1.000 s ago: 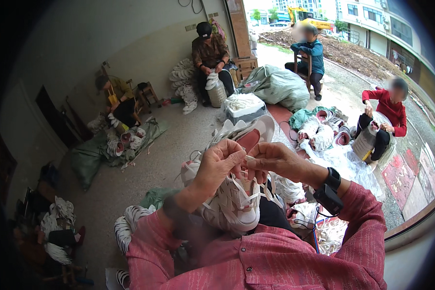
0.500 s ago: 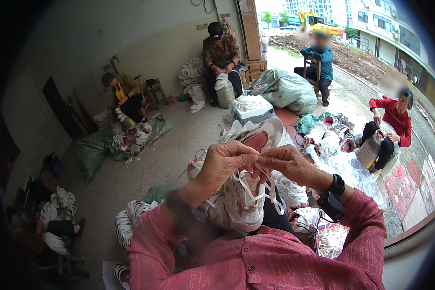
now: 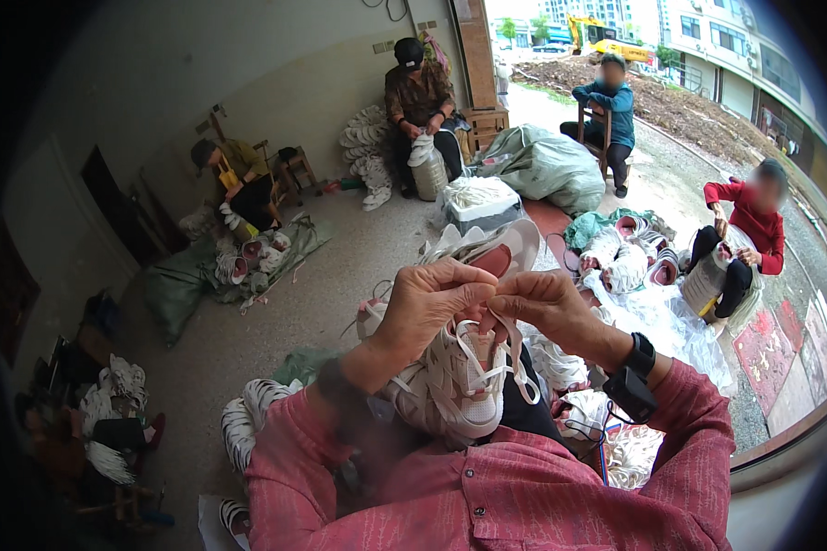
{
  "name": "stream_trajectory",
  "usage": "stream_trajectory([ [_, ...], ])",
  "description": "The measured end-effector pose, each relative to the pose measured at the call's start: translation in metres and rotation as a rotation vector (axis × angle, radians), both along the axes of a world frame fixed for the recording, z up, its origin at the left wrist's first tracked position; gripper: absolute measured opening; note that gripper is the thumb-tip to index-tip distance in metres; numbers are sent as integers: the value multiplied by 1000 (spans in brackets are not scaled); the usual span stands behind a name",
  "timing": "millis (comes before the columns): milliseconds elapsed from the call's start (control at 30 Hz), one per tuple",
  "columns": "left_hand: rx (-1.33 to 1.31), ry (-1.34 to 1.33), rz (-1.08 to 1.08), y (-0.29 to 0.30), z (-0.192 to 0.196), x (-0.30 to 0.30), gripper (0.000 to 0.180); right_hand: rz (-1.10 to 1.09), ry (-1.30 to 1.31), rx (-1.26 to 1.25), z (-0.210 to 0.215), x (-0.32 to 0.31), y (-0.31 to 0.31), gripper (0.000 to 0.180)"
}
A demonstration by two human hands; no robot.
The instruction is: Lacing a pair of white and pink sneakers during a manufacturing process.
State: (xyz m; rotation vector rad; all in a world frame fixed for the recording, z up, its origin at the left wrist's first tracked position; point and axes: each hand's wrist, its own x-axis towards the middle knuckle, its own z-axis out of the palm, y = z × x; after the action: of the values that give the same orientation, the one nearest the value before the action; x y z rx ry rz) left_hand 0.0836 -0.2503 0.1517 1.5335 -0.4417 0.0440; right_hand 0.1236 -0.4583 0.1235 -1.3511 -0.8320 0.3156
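Observation:
A white and pale pink sneaker [image 3: 473, 413] rests in my lap, its toe toward me, among other pale shoe parts. Above its tongue my left hand [image 3: 423, 303] and my right hand [image 3: 560, 312] meet, thumbs and fingertips pinched together. A white shoelace [image 3: 522, 363] loops down from the fingers of my right hand beside the shoe. What lies right between my left fingertips is too small to make out, but it seems to be lace. Just beyond my hands stands a stack of shoe uppers [image 3: 496, 261] with pink insides.
Piles of shoe uppers [image 3: 625, 266] lie to the right on clear plastic sheeting [image 3: 685, 335]. A box of white laces [image 3: 480, 204] and a large green sack [image 3: 544, 170] stand ahead. Several seated people are around, one in red [image 3: 749, 225] at right. More uppers [image 3: 243, 422] lie at my left.
My hands remain pinched together above the sneaker, with only a slight shift of the fingers. The person in red at right has moved their head and arms a little.

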Motion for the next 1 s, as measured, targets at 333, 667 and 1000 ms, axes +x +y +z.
stream_trajectory([
  [333,-39,72,-20,-1,3,-3,16,-187,-317,-121,4,-2,-3,16],
  [667,69,-8,-61,5,25,-14,11,218,87,-169,45,-9,-4,25],
  [1000,-29,-98,-93,31,14,-8,18,250,-120,-303,84,3,-3,22],
])
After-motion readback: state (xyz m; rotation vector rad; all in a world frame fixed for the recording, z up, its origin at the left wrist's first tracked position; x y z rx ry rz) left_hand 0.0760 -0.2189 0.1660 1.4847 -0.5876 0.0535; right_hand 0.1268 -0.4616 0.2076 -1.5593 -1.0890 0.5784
